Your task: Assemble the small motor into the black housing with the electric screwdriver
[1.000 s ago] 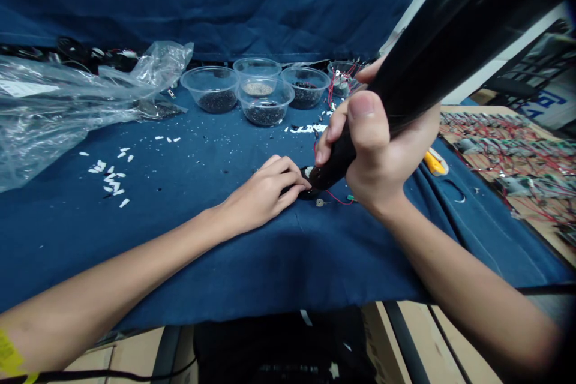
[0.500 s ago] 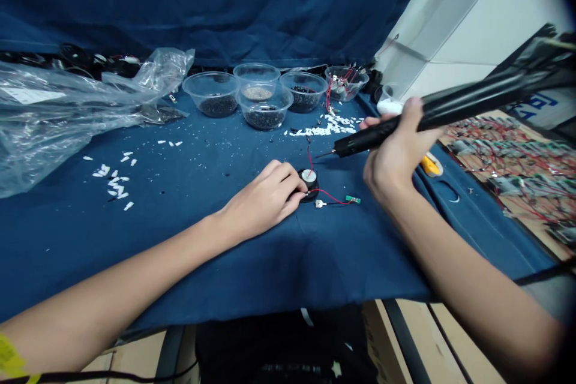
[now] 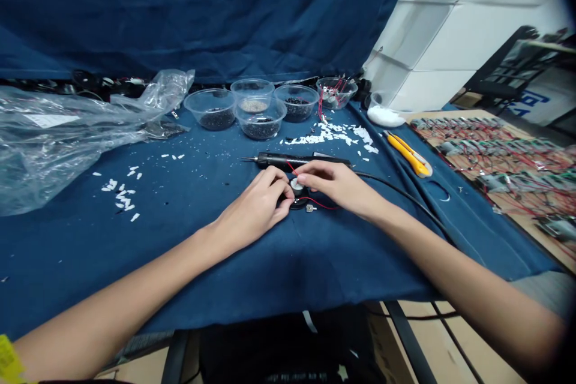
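Note:
A small round black part with a pale silver disc on top (image 3: 296, 185), like a little speaker, rests on the blue cloth. My left hand (image 3: 263, 195) grips its left edge between thumb and fingers. From the other side, my right hand (image 3: 335, 185) closes its thumb and forefinger at the disc, where a red wire (image 3: 291, 167) rises. Another red wire curves out under my right hand to the right, and a small white connector (image 3: 310, 208) lies just in front. Behind my hands lies a black electric screwdriver (image 3: 274, 160), its bit pointing left.
Several clear plastic bowls (image 3: 209, 102) of small parts stand at the back. White bits (image 3: 333, 134) lie scattered on the cloth. At right are a yellow utility knife (image 3: 408, 154) and a board (image 3: 454, 159) of wired assemblies. A plastic bag (image 3: 67, 144) lies left.
My right hand has put the electric screwdriver down behind the round part and come in to the disc. My left hand has stayed on the part. The view has shifted slightly.

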`<state>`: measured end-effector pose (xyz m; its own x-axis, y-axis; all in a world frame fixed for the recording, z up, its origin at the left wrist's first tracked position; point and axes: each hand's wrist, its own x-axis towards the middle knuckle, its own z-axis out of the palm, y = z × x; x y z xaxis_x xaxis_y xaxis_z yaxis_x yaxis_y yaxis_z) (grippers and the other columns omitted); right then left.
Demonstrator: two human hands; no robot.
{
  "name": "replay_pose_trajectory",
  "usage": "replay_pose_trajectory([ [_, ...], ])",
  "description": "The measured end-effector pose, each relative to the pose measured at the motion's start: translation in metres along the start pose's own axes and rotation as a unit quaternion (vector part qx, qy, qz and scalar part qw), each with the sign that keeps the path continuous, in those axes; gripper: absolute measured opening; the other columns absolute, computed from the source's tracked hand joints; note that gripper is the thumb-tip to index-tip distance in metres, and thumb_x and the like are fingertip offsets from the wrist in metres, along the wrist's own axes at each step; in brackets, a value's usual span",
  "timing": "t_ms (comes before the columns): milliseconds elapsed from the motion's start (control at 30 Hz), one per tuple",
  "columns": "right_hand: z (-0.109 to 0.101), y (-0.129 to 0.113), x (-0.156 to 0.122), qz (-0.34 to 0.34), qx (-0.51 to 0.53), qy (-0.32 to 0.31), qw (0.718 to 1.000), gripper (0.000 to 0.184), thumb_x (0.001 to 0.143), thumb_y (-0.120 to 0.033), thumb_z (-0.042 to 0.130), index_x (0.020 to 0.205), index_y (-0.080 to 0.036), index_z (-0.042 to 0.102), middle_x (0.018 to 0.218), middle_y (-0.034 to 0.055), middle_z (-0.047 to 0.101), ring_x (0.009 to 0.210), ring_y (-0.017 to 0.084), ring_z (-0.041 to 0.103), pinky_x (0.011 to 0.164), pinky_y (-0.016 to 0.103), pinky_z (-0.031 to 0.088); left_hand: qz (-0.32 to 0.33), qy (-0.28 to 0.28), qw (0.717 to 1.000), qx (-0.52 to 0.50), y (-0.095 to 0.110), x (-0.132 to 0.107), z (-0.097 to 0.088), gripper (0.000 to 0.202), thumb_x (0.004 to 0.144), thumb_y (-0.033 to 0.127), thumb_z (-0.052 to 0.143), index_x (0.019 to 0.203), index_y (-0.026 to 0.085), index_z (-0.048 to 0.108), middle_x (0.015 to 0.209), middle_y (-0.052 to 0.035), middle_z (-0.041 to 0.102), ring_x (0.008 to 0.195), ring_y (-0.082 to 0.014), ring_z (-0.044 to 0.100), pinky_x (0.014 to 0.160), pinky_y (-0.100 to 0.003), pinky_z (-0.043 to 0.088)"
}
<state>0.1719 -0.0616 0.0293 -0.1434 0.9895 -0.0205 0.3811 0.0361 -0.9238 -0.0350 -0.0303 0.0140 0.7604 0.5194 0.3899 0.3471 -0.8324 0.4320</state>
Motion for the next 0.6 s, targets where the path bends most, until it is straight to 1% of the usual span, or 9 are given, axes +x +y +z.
replay_pose_trajectory([
  [67,0.0006,0.0018,0.0043,-0.048,-0.034,-0.013,0.998,0.032,0.081,-0.043,0.067,0.102,-0.019,0.068,0.093,0.0037,0.066,0.086,0.017,0.060,0.077,0.030,0.049,-0.005,0.003,1.000,-0.007,-0.0010,-0.0002,0.0011,0.009,0.092,0.017,0.050,0.096,0.015,0.058,0.111,-0.0089,0.050,0.103,-0.0186,0.054,0.095,-0.037,0.047],
  [167,0.0023,0.0055,0.0058,-0.082,-0.066,-0.007,0.994,0.029,0.082,-0.045,0.067,0.098,-0.020,0.068,0.094,0.0040,0.065,0.085,0.017,0.061,0.076,0.030,0.048,-0.008,0.011,1.000,-0.014,-0.0009,-0.0006,0.0029,0.008,0.091,0.017,0.051,0.095,0.014,0.057,0.110,-0.0088,0.051,0.102,-0.0180,0.054,0.093,-0.036,0.048],
  [300,0.0042,0.0061,0.0043,-0.099,-0.095,0.005,0.991,0.024,0.083,-0.042,0.067,0.093,-0.021,0.068,0.093,0.0034,0.066,0.084,0.017,0.061,0.075,0.030,0.048,-0.018,0.031,0.999,-0.014,0.0018,-0.0011,0.0061,0.006,0.090,0.014,0.051,0.094,0.014,0.056,0.109,-0.0093,0.051,0.103,-0.0196,0.054,0.094,-0.039,0.048],
  [400,0.0043,0.0045,0.0044,-0.107,-0.113,0.015,0.988,0.022,0.084,-0.041,0.067,0.091,-0.020,0.068,0.090,0.0029,0.066,0.082,0.017,0.062,0.074,0.029,0.047,-0.024,0.038,0.999,-0.010,0.0029,-0.0012,0.0078,0.007,0.090,0.014,0.051,0.094,0.014,0.056,0.110,-0.0097,0.051,0.106,-0.0204,0.054,0.095,-0.039,0.047],
  [500,0.0029,0.0034,0.0049,-0.115,-0.123,0.009,0.986,0.023,0.085,-0.042,0.065,0.091,-0.020,0.068,0.089,0.0025,0.066,0.081,0.016,0.061,0.074,0.028,0.046,-0.026,0.035,0.999,-0.009,0.0026,-0.0009,0.0078,0.006,0.090,0.014,0.052,0.094,0.013,0.056,0.109,-0.0093,0.051,0.105,-0.0194,0.054,0.095,-0.037,0.047],
  [600,0.0011,0.0031,0.0052,-0.121,-0.128,-0.004,0.984,0.022,0.086,-0.040,0.065,0.090,-0.019,0.068,0.089,0.0014,0.066,0.081,0.015,0.061,0.073,0.026,0.045,-0.031,0.034,0.999,-0.015,0.0028,-0.0002,0.0074,0.005,0.090,0.014,0.052,0.092,0.014,0.056,0.109,-0.0079,0.051,0.103,-0.0176,0.054,0.094,-0.034,0.047],
])
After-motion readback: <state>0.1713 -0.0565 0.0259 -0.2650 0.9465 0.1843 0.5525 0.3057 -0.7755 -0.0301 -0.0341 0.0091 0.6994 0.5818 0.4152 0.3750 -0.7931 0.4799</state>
